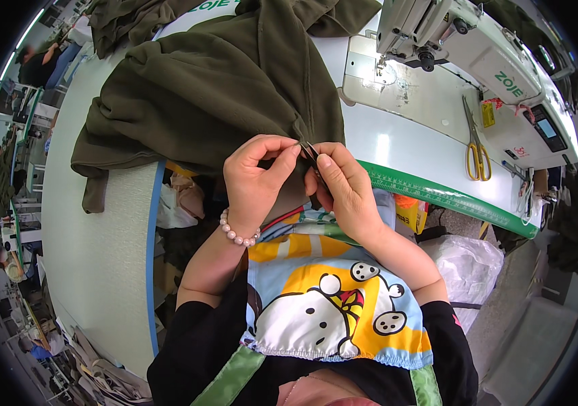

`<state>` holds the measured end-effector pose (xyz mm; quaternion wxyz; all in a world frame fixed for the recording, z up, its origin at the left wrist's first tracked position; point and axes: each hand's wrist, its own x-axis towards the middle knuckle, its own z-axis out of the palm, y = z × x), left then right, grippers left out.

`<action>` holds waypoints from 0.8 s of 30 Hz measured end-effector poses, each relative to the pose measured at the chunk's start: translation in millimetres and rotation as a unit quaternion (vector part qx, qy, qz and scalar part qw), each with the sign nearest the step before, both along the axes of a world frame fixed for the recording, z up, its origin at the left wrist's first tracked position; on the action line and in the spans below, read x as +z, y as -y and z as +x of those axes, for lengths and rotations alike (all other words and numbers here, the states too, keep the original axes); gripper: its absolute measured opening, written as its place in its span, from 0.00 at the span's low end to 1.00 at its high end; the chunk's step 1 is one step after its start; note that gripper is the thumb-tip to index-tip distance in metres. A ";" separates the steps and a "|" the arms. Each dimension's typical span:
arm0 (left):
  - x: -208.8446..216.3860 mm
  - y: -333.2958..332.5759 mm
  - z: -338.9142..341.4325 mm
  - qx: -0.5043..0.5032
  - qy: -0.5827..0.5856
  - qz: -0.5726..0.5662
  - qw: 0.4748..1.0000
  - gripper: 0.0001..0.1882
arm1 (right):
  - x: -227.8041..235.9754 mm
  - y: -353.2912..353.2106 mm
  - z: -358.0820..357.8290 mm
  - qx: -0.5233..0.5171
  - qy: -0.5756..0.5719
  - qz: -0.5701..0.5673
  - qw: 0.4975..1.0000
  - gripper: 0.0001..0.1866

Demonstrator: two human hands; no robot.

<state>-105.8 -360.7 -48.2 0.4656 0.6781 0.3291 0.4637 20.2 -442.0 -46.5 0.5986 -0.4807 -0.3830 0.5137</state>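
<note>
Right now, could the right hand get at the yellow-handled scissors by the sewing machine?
Probably yes: the yellow-handled scissors lie uncovered on the white tabletop, with nothing standing between them and the right hand. That hand holds what look like dark snips, though, so it may need freeing first.

I look down on a white sewing-machine table (397,145) whose near edge carries a green strip with ruler markings (437,193). On its right part I see a white industrial sewing machine (505,84), with a metal bed plate (404,95) set into the tabletop. Near the machine lies a pair of yellow-handled scissors (476,140), blades pointing away from the green strip. To the left I have a pale blue-edged tabletop (99,257); a dark olive garment (187,95) lies in loose folds across both tops, and another olive heap (130,24) lies farther back
</note>
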 end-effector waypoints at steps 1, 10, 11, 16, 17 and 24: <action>0.0 0.2 0.0 0.002 -0.006 0.015 1.000 0.03 | -0.1 0.2 -0.3 -0.001 -0.002 -0.002 1.000 0.14; -5.0 2.6 3.5 0.029 -0.024 0.097 0.995 0.03 | 1.1 -2.0 3.0 0.018 -0.182 -0.061 0.981 0.11; -5.2 2.6 3.6 0.025 -0.017 0.092 0.995 0.03 | 0.9 -2.4 3.6 0.018 -0.182 -0.061 0.981 0.11; -5.7 3.0 3.5 0.019 -0.005 0.081 0.996 0.03 | -0.5 -3.7 4.9 0.024 -0.225 -0.086 0.970 0.09; -5.9 3.1 3.5 0.019 -0.006 0.082 0.996 0.03 | -1.5 -3.8 4.9 0.024 -0.230 -0.086 0.969 0.09; -6.4 3.3 2.7 0.024 -0.005 0.082 0.996 0.03 | -6.8 -3.2 3.2 0.031 -0.223 -0.069 0.972 0.10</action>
